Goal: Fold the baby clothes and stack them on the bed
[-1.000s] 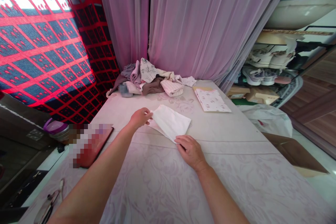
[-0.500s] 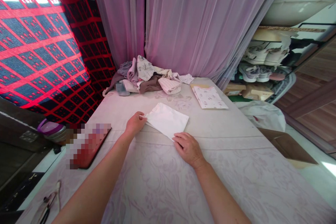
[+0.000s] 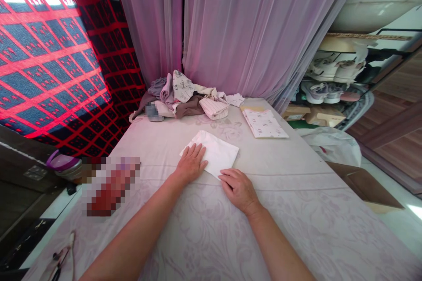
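Note:
A white folded cloth (image 3: 221,151) lies flat before me, its far corner pointing toward the back of the table. On its left part my left hand (image 3: 191,163) rests palm down with fingers stretched out, covering that edge. At the near right corner, my right hand (image 3: 240,189) has bent fingers closed on the cloth's edge; the thumb is partly hidden. Farther right lies a folded printed white cloth (image 3: 264,123), on top of something flat and yellowish.
A heap of crumpled clothes (image 3: 189,99) sits at the back, against purple curtains (image 3: 227,26). To the left lies a blurred-out reddish flat object (image 3: 110,189). Glasses and a white cable (image 3: 71,243) lie near left. Shelves with shoes (image 3: 325,92) stand right.
My left hand has let go of the cloth's left corner and moved right, now lying flat on top of it. My right hand stays at the near corner.

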A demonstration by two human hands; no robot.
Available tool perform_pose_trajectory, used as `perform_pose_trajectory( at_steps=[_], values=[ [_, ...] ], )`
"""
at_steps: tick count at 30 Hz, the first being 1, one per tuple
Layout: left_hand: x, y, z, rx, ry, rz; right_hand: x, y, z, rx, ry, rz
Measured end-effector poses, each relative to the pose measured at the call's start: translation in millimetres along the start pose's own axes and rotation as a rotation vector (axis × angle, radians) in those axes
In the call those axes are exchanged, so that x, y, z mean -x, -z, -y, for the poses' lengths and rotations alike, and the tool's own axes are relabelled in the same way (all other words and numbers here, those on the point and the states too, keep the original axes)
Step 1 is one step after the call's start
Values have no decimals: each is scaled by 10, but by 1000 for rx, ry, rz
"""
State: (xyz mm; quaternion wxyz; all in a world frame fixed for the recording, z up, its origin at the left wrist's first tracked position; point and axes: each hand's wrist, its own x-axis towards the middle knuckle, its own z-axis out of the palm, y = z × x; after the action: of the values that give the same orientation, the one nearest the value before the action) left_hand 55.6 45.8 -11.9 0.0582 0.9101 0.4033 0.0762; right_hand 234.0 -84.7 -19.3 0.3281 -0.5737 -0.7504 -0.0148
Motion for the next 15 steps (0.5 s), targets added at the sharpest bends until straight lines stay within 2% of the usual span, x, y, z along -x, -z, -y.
perform_pose_trajectory(
  at_steps=[4, 8, 15],
  values=[
    [-30, 83, 5, -10, 20, 75, -1, 4, 1, -6, -7, -30],
    [-72, 148, -52, -59, 31, 58, 0, 17, 0, 22, -21, -60],
    [-89, 25, -22, -68, 20, 35, 7, 34, 2, 28, -23, 17]
  ],
)
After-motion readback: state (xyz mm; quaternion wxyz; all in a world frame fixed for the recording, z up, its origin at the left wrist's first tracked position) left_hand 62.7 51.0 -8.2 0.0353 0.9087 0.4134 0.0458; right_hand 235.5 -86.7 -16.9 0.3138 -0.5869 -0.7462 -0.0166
